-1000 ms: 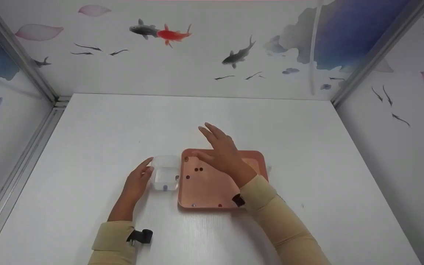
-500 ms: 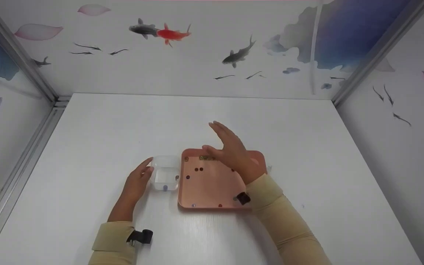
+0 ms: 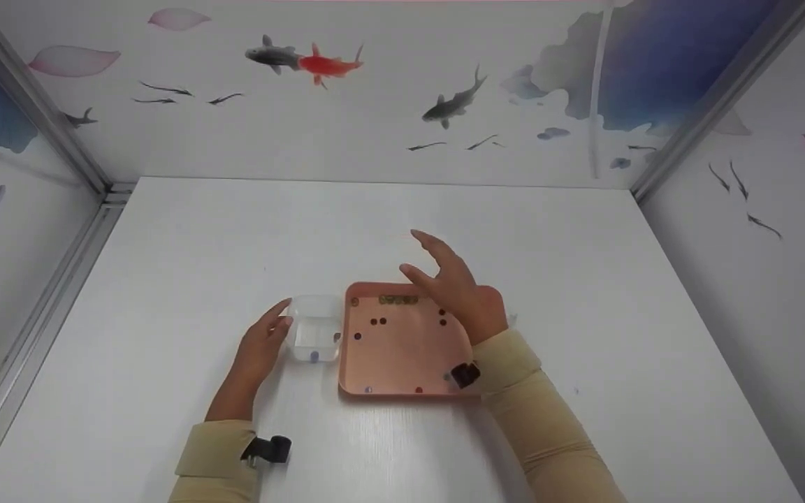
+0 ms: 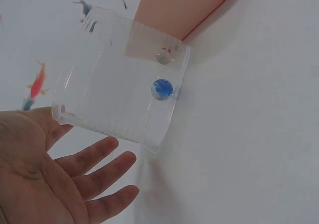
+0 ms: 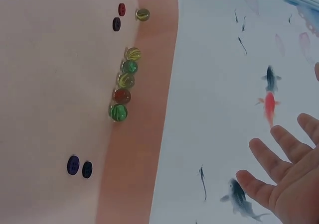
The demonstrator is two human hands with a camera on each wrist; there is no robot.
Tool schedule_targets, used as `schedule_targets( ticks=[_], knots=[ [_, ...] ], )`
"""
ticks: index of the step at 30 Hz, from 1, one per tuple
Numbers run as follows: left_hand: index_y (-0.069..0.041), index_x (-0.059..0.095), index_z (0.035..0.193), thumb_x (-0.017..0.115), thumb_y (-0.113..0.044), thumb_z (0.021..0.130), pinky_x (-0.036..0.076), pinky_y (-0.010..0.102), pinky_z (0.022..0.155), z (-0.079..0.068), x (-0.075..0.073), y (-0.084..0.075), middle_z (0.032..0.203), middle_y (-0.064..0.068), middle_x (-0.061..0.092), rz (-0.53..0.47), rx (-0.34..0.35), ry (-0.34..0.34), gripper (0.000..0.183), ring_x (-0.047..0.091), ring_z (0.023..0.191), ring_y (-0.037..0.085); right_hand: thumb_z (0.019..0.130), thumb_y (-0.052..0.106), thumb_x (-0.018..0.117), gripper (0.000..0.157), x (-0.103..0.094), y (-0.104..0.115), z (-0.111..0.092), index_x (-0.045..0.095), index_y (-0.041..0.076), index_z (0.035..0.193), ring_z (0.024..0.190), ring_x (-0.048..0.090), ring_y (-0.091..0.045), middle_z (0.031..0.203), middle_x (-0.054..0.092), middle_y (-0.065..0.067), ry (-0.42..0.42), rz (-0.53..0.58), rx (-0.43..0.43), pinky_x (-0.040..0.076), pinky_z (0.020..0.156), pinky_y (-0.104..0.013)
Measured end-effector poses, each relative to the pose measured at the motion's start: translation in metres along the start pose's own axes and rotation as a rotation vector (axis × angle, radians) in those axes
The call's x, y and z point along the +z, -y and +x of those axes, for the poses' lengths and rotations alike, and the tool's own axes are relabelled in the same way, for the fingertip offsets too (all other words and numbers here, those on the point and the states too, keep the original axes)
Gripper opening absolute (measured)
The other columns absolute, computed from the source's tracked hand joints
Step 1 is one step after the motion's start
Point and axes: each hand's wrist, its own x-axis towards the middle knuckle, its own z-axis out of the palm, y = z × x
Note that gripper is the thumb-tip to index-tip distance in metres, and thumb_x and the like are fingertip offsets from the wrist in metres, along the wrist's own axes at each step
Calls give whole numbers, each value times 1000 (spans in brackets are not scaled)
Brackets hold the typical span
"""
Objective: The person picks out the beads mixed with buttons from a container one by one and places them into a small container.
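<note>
My left hand (image 3: 261, 344) rests its fingertips at the left side of a clear plastic box (image 3: 316, 328), fingers loosely extended. Inside the box lie a blue marble (image 4: 162, 89) and a clear marble (image 4: 164, 56) with a reddish tint. My right hand (image 3: 453, 285) hovers over the far right part of a pink tray (image 3: 402, 360), fingers spread and holding nothing. Along the tray's far wall runs a row of marbles, with a green marble (image 5: 119, 113) at one end and a yellow one (image 5: 133, 54) at the other. A single marble (image 5: 143, 15) sits apart in the corner.
Several buttons lie on the tray floor, among them a purple button (image 5: 73, 165) and a red button (image 5: 122, 9). Small round pieces, one of them red (image 3: 418, 390), lie along its near edge. The white table (image 3: 388, 447) meets patterned panels behind and at both sides.
My right hand has moved rightward across the tray, uncovering the row of marbles and more buttons. My left hand and the box have stayed in place.
</note>
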Motion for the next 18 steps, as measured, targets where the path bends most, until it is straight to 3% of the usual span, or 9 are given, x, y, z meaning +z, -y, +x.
schedule_targets(
  ticks=[8, 18],
  knots=[
    [-14, 30, 152, 38, -30, 106, 34, 57, 107, 1, 0, 2, 144, 24, 44, 1, 15, -4, 50, 40, 133, 43, 96, 29, 61, 59, -5, -12, 0, 39, 10, 148, 135, 42, -29, 151, 39, -11, -5, 95, 3, 31, 111, -52],
    [-15, 29, 152, 38, -32, 106, 35, 56, 107, 1, -1, 1, 145, 24, 43, 19, -2, -5, 50, 40, 133, 42, 97, 25, 60, 56, -12, -16, 2, 40, 7, 147, 135, 42, -28, 150, 41, -11, 47, 115, 56, 31, 111, -51]
  ],
)
